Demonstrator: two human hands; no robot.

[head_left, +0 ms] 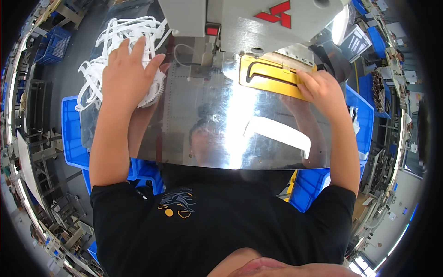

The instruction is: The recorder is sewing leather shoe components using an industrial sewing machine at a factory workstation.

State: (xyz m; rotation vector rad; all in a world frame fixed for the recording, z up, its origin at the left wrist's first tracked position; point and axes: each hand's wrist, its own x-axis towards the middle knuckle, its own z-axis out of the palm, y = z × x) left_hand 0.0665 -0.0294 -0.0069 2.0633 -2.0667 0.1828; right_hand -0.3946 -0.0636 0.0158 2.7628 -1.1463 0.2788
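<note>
My left hand point(127, 76) rests on a tangled heap of white strips point(131, 27) at the far left of the shiny metal table point(198, 143). Its fingers are spread, and none of the strips is visibly pinched. At the right, my right hand point(322, 90) has thumb and fingers closed on the right end of a yellow template point(265, 82), a flat plate with a long dark-edged slot. The template lies beneath the head of a sewing machine point(240, 30). Nearer to me, a curved white piece point(281, 134) lies by itself on the metal.
Blue bins stand beside the table, one on the left point(74, 131) and one on the right point(364, 124). A lit lamp point(340, 25) hangs by the machine head. A thin white cable point(177, 53) loops beside the needle area. A blue basket point(53, 44) sits farther left.
</note>
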